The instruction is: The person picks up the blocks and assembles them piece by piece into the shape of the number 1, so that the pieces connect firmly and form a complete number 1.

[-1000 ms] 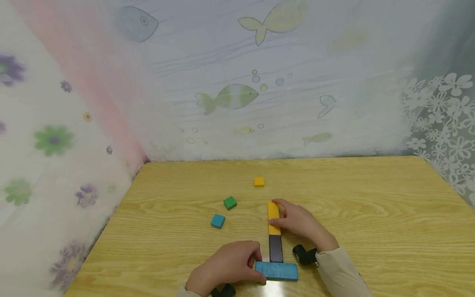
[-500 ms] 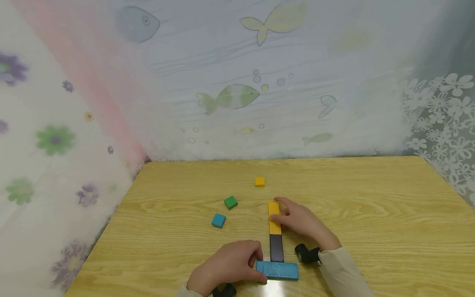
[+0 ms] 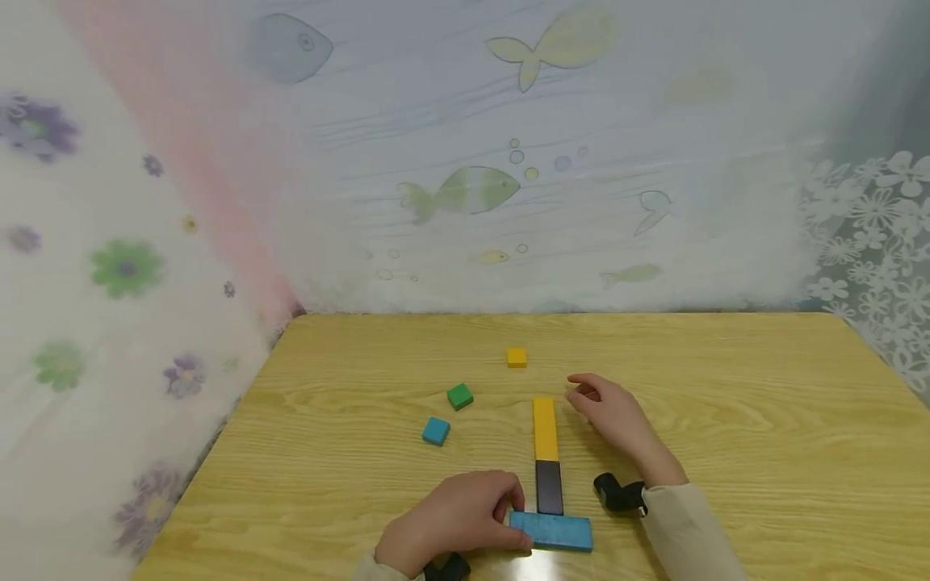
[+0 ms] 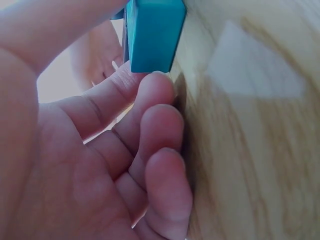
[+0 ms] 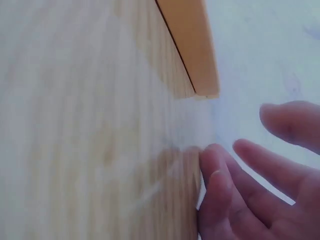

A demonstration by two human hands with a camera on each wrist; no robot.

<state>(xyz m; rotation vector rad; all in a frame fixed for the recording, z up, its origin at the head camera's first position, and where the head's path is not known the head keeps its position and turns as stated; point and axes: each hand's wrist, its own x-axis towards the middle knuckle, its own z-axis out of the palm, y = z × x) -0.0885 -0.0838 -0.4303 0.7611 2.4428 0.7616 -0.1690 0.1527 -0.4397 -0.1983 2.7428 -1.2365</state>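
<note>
A long blue block [image 3: 558, 532] lies crosswise near the front of the table. My left hand [image 3: 465, 512] holds its left end between thumb and index finger; in the left wrist view the other fingers [image 4: 167, 182] curl beneath the block's turquoise end [image 4: 156, 37]. Behind the blue block a dark block [image 3: 549, 487] lies lengthwise, its near end against it. A long yellow block [image 3: 545, 428] continues that line away from me. To the right of the yellow block my right hand [image 3: 613, 415] is apart from it, fingers loosely bent and holding nothing.
Left of the line lie a small blue block [image 3: 436, 431] and a small green block [image 3: 460, 396]. Farther back lies a small yellow block [image 3: 517, 357]. The wooden table [image 3: 763, 403] meets a wall [image 3: 436, 121] painted with fish.
My right hand has let go of the long yellow block and moved off to the right. The left hand stays at the blue block. The head view has shifted slightly.
</note>
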